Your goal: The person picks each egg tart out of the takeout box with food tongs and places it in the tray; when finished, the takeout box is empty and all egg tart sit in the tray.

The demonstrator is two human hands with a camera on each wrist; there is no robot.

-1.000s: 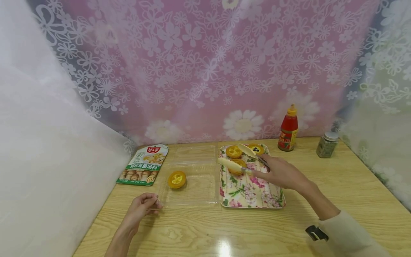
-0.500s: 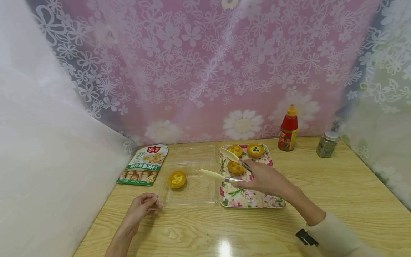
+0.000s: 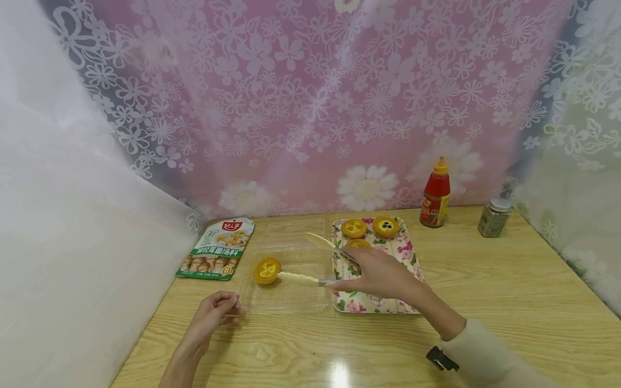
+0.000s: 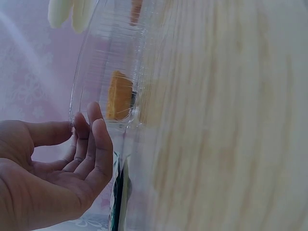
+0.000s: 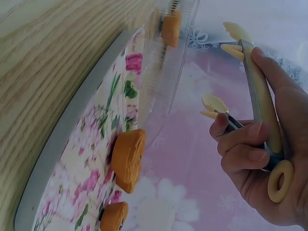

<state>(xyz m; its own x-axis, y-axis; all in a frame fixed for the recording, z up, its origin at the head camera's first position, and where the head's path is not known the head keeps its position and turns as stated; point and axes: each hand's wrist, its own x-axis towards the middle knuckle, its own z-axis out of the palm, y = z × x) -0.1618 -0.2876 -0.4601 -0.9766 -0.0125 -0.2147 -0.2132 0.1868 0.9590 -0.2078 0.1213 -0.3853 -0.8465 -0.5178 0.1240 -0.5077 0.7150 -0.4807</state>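
Observation:
My left hand pinches the near left rim of a clear plastic container, thumb against fingers in the left wrist view. Inside the container, toward the left, sits one egg tart. My right hand grips a pair of tongs with cream tips. In the right wrist view the tongs' arms are spread and hold nothing. They hang over the container, one tip appearing beside the tart in the head view. On the floral tray are two yellow-topped tarts and one berry-topped tart; my right hand partly covers one.
A green and white food pouch lies left of the container. At the back right stand a red sauce bottle and a small spice jar. A flowered curtain hangs behind the wooden table.
My right hand has moved left with the tongs, from above the tray's tarts to over the container. The left hand has stayed at the container's rim; the tarts have not moved.

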